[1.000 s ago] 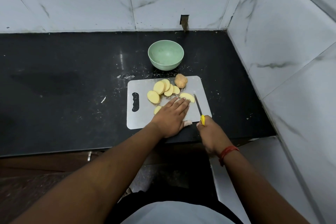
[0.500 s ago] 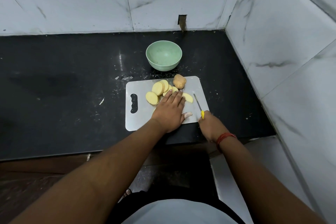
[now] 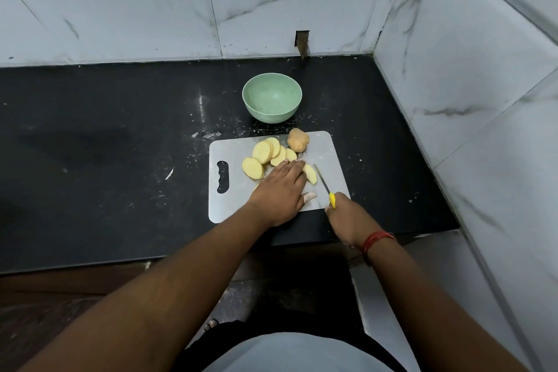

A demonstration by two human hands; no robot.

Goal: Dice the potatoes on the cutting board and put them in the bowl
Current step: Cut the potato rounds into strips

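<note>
Head view: pale yellow potato slices (image 3: 265,157), round to oval with smooth cut faces, lie overlapping in a loose fan on the far half of the grey cutting board (image 3: 225,208). One more slice (image 3: 311,174) lies apart at their right, beside the knife blade. A whole unpeeled potato (image 3: 298,139), tan and lumpy, sits at the board's far edge, touching the fan. The left hand (image 3: 279,190) lies flat on the board, fingers straight and close together, tips reaching the nearest slices. The right hand (image 3: 347,217) is curled round the yellow handle of a small knife (image 3: 324,186), whose thin blade points away over the board. A red thread band (image 3: 374,240) circles that wrist. The green bowl (image 3: 271,100) stands on the black counter (image 3: 105,145) just beyond the board, nothing visible inside it.

Compared with half a second ago, the left hand's fingertips sit slightly further from the fan, and the slices, potato, knife and bowl lie as they did.
</note>
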